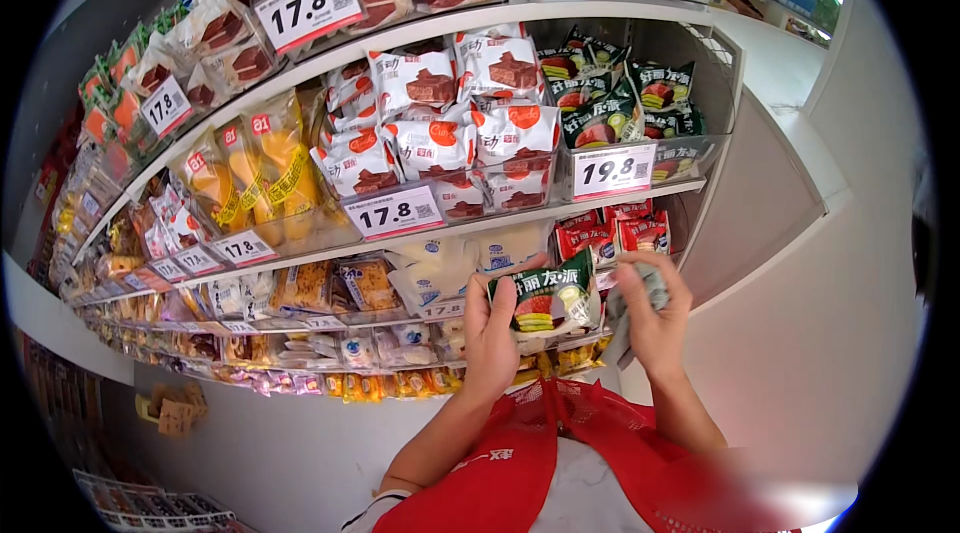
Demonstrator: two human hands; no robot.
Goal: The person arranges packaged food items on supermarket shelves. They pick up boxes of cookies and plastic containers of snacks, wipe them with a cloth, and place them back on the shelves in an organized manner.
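Between thumb and fingers, my left hand (491, 334) grips a dark green snack packet (553, 296) with a cake picture on its front. Beside the packet's right end, my right hand (660, 308) is closed around a grey cloth (645, 289), part of which hangs below the fingers. The packet and cloth are in front of the lower shelves. Similar green packets (600, 116) are heaped in a clear bin up on the right of the middle shelf. Red packets (589, 236) lie in a bin just behind my hands.
Curved white shelves (450, 229) hold clear bins of wrapped cakes, with price cards (394, 212) on their fronts. White-and-red cake packets (435, 143) and yellow bread bags (262, 165) fill the middle tier. A brown carton (177, 409) sits low at left; a wire rack (157, 507) stands below it.
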